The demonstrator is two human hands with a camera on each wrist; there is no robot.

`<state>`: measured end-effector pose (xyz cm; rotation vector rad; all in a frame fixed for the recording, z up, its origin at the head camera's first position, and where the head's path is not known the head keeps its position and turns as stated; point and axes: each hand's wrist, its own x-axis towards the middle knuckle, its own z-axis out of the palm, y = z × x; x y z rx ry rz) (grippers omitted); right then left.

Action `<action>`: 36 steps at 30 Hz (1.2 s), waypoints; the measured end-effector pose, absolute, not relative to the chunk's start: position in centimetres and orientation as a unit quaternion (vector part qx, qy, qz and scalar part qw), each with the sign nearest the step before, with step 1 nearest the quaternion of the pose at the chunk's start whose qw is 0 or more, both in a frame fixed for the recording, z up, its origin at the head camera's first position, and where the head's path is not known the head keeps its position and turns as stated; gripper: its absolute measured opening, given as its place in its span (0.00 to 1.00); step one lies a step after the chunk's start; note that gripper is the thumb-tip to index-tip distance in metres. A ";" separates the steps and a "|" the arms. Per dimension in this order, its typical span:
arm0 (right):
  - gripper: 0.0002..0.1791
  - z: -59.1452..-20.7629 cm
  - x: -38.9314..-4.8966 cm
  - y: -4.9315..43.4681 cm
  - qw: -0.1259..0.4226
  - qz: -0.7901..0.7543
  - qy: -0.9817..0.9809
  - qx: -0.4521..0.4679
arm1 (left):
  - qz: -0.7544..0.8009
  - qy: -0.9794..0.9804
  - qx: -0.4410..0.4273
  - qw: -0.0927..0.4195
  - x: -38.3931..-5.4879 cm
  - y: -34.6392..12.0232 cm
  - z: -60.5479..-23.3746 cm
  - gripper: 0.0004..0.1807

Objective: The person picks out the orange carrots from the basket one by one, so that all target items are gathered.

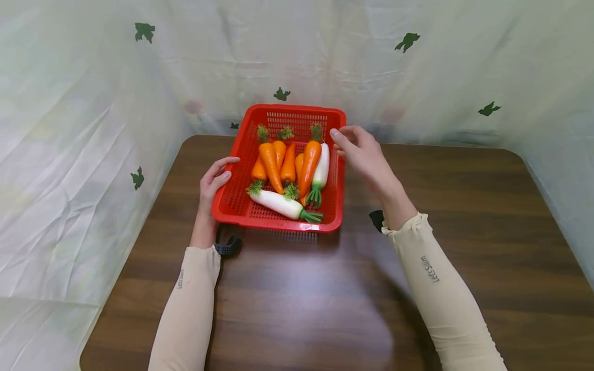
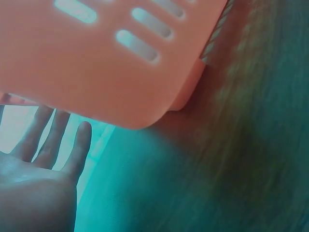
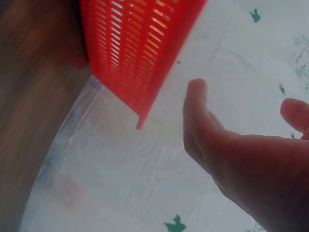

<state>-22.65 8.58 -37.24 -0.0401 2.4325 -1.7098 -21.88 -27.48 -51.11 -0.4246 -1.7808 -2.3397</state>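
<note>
In the head view a red plastic basket [image 1: 223,210] with slotted walls holds several orange carrots [image 1: 270,165] and two white radishes [image 1: 278,203], [image 1: 323,162] with green tops. My left hand [image 1: 211,183] is at the basket's left rim, fingertips right at the edge. In the left wrist view its fingers [image 2: 79,150] are fairly straight and spread, partly hidden behind the basket wall. My right hand [image 1: 364,152] is raised beside the right rim, fingers loosely bent. The right wrist view has a gap between its fingers [image 3: 195,104] and the basket wall, with nothing held.
The basket is toward the back of a brown wood-grain table [image 1: 297,299]. Pale cloth [image 1: 343,62] with green leaf-like shapes hangs behind and at both sides. A dark wrist strap [image 1: 228,246] shows at the left sleeve's cuff.
</note>
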 end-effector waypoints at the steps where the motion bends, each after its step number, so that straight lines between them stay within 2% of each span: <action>1: 0.38 -37.0 -22.8 8.5 0.091 -0.571 0.816 -0.012 | -0.784 -0.598 -0.142 0.087 -21.9 -27.4 -51.1 0.21; 14: 0.41 -36.3 -25.8 6.7 0.180 -0.573 0.799 0.029 | -0.792 -0.587 -0.140 0.088 -22.0 -27.3 -51.1 0.21; 20: 0.34 -35.8 -27.2 5.4 0.217 -0.535 0.814 0.057 | -0.794 -0.586 -0.141 0.082 -21.9 -27.3 -51.1 0.21; 26: 0.42 -35.1 -28.3 4.0 0.268 -0.496 0.824 0.061 | -0.795 -0.582 -0.142 0.093 -21.9 -27.4 -51.2 0.21; 32: 0.36 -35.1 -29.3 3.1 0.297 -0.456 0.836 0.075 | -0.795 -0.583 -0.144 0.088 -21.9 -27.4 -51.2 0.22; 36: 0.33 -35.9 -30.0 2.4 0.293 -0.428 0.851 0.084 | -0.795 -0.582 -0.147 0.087 -21.8 -27.3 -51.1 0.21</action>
